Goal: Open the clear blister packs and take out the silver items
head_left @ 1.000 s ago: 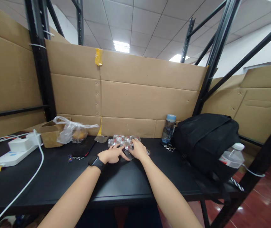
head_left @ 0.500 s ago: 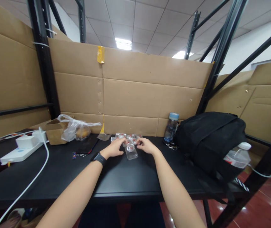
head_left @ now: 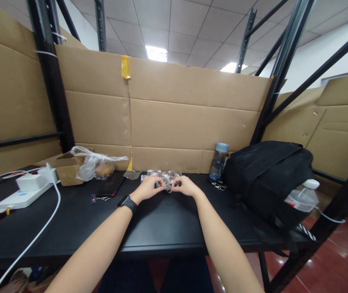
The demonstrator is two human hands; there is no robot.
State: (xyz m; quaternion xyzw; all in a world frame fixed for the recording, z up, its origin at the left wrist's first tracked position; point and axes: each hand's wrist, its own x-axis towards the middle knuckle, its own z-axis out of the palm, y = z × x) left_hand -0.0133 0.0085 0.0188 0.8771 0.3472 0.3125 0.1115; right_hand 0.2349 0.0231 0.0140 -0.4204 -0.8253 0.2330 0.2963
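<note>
Between my two hands is a small clear plastic packet (head_left: 168,189) with something round in it. My left hand (head_left: 148,188), with a dark watch (head_left: 127,202) on the wrist, pinches the packet's left side between thumb and fingers. On the other side, my right hand (head_left: 186,186) is closed in a pinch at its right edge. Several similar clear packets (head_left: 153,173) with red marks lie just behind on the black table (head_left: 164,228), partly hidden by my fingers. What exactly the packets contain is too small to tell.
To the left are a power strip (head_left: 21,198) with white chargers, a cardboard box (head_left: 68,169), a tied plastic bag (head_left: 92,165) and a dark flat item (head_left: 108,188). A water bottle (head_left: 218,162) and black backpack (head_left: 271,175) stand right. Cardboard (head_left: 168,126) walls the back.
Both hands have closed in on the packet and pinch it. Its lower part, which lay flat toward me, is now gathered up between the fingers. The view has shifted slightly.
</note>
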